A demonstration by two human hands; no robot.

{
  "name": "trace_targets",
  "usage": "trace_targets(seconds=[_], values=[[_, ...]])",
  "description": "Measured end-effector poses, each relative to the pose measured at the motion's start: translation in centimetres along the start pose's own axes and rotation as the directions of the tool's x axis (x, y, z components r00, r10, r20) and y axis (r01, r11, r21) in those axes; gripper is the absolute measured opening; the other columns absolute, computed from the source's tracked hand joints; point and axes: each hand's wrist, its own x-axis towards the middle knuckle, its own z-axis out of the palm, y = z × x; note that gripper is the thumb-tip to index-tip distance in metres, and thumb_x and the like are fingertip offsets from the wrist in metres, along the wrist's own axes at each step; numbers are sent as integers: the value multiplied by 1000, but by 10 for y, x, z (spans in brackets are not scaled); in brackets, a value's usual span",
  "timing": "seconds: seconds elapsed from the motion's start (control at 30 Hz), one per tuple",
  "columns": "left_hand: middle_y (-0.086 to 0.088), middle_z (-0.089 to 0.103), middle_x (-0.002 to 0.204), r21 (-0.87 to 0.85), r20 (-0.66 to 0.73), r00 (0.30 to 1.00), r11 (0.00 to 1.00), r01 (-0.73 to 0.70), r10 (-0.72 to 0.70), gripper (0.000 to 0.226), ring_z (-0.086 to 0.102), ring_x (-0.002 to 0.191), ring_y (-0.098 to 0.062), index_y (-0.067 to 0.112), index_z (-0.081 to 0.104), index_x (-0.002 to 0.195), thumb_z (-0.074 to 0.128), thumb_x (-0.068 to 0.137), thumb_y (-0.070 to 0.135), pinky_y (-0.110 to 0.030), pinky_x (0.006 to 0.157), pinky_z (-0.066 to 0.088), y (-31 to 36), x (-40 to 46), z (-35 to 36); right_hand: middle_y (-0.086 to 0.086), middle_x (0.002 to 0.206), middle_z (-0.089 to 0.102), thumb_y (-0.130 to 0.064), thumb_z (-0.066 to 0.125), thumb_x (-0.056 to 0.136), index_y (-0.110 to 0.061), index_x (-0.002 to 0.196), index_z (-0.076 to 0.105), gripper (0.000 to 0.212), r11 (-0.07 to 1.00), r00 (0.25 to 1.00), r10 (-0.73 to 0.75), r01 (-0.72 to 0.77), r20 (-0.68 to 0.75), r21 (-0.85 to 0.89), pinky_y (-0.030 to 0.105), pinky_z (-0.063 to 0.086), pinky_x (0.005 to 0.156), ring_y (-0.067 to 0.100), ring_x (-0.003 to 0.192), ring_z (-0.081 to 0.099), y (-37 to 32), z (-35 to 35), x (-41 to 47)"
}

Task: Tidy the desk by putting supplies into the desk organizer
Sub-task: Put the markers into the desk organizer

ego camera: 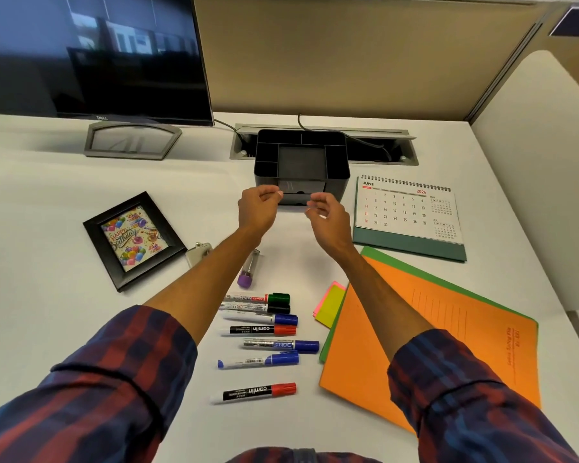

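Presently, the desk organizer (301, 162), a black matte plastic box with open-top compartments and front drawers, stands at the back of the smooth white surface (64, 322). The left hand (259, 208) and right hand (325, 215) hover just before its drawer front, fingers loosely curled and holding nothing; whether they touch it cannot be told. Seven cylindrical markers (261, 329) lie in a column nearer the person, two labelled "camlin". A spiral-bound calendar (408, 212) reads "JUNE 2026". An orange card folder (432, 345) lies right; the monitor (91, 55) is marked "DELL".
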Motion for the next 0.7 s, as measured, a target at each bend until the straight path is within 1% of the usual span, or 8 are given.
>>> trace_targets(seconds=[0.1,0.23,0.33,0.4,0.47,0.6,0.7], values=[[-8,67,120,109,5,998,992,-66,66,27,60,108,-18,10,66,118,57,96,23,-27,93,44,-10,-15,-10,4,111,67,-14,61,92,-10,116,62,25,996,999,-26,30,42,-88,23,50,84,13,96,61,6,6,-12],[-5,63,128,223,26,993,968,-115,112,29,57,118,-21,17,65,120,56,96,31,-38,103,45,-33,-33,-27,3,113,68,-17,61,92,-12,114,65,23,981,992,-53,73,114,-178,28,53,86,15,97,63,15,15,-31],[-4,61,131,316,44,986,934,-166,161,31,54,122,-21,18,64,122,55,96,32,-33,103,38,-46,-52,-43,1,114,68,-19,62,92,-15,113,65,22,969,982,-53,95,181,-229,28,52,85,15,96,63,19,18,-45],[-3,61,131,371,60,973,900,-229,223,31,53,123,-20,17,63,123,55,96,31,-28,100,35,-55,-66,-54,-1,112,68,-21,62,91,-16,112,66,22,959,974,-65,121,216,-258,30,54,84,14,94,64,21,20,-53],[-2,61,131,409,71,964,875,-261,255,31,53,122,-20,18,62,123,55,96,32,-28,99,34,-65,-80,-63,-3,108,69,-22,62,90,-18,110,66,21,947,967,-78,148,242,-285,34,54,83,14,90,64,21,22,-60],[-4,56,137,480,98,958,830,-284,271,36,49,127,-23,17,58,128,56,95,32,-39,105,38,-85,-102,-73,-5,105,69,-25,60,91,-20,114,65,24,926,951,-73,176,300,-333,35,54,83,13,88,63,18,29,-72],[-7,55,139,534,138,936,772,-345,323,40,47,130,-25,14,59,129,55,95,34,-44,107,38,-93,-113,-83,-5,109,68,-30,60,90,-24,119,62,30,904,937,-61,198,345,-378,35,54,85,12,89,62,14,35,-80]])
